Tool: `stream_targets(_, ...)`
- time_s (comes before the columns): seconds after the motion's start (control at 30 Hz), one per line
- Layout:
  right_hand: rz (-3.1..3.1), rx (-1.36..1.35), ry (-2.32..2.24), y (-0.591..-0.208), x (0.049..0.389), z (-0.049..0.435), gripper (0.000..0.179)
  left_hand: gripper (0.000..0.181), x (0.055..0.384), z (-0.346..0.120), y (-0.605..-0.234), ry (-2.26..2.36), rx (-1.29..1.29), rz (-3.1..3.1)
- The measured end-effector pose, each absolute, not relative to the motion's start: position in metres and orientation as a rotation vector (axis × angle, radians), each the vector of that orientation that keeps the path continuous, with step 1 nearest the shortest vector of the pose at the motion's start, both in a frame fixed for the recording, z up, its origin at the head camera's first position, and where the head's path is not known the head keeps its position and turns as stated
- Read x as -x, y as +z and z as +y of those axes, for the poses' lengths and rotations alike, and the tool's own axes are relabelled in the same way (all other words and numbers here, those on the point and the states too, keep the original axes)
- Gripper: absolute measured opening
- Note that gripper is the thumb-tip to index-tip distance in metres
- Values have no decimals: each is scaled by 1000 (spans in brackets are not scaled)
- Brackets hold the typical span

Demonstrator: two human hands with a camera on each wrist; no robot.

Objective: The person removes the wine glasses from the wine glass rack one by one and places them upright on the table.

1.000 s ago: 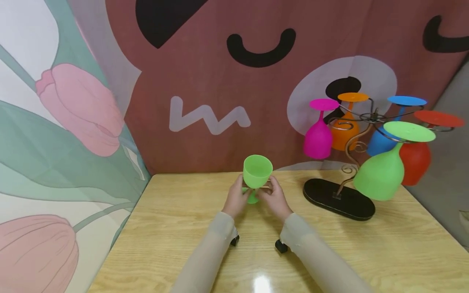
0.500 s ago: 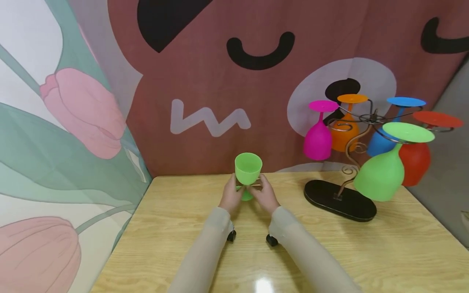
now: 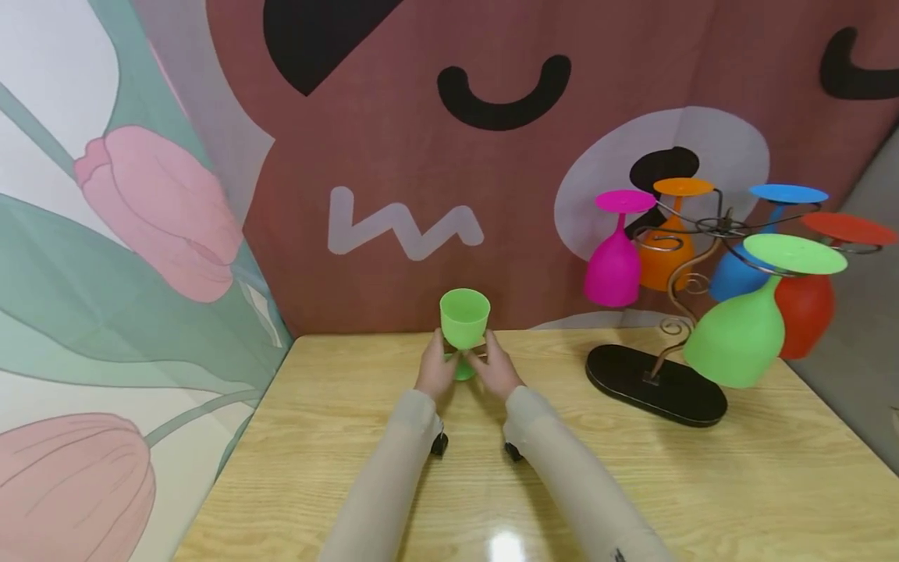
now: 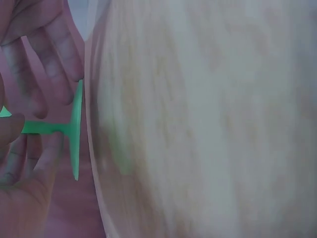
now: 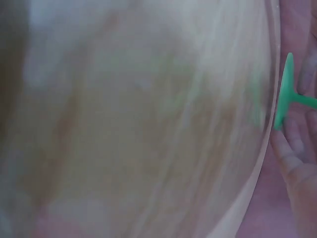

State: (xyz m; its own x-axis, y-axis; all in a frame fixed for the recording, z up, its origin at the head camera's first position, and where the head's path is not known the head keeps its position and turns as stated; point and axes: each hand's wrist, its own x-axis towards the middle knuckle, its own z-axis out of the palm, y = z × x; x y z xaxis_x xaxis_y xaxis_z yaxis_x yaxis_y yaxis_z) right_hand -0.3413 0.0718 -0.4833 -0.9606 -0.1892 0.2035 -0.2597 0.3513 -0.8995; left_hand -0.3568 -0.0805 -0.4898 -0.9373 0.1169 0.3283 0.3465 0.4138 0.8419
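Note:
Both hands hold a green plastic goblet (image 3: 465,318) near the far edge of the table, bowl upward. My left hand (image 3: 434,373) is on its left side and my right hand (image 3: 500,373) on its right, with thumbs close to the stem under the bowl. In the left wrist view, the green stem (image 4: 44,127) has a thumb against it, and the foot looks slightly above the tabletop. The right wrist view shows the foot (image 5: 285,91) with fingertips just beside it; the bowl is out of that view.
A metal rack on a black oval base (image 3: 656,385) stands right on the wooden table (image 3: 316,468). Upside-down goblets hang from it: pink (image 3: 613,269), orange (image 3: 663,261), blue (image 3: 733,273), red (image 3: 808,316) and green (image 3: 736,343). Printed cloth (image 3: 379,140) hangs behind.
Both hands and the green goblet have moved left and slightly away, still held together. The rack and its goblets keep their places; the head view shifts a little.

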Motion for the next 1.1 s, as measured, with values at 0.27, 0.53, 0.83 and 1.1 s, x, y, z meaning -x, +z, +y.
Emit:
stream_targets(0.27,-2632,-385,1625,-480,344,64,58,45,361,-83,-490,-1573,315,-2483)
stream_targets(0.53,-2657,-349,1635,-478,344,57,57,50,360,-85,-487,-1549,277,-2491)
stream_targets(0.83,-2689,-338,1581,-482,344,54,50,53,360,-82,-491,-1614,226,-2444)
stream_targets(1.1,-2703,-312,1566,-481,341,55,49,48,359,-80,-493,-1607,239,-2435)
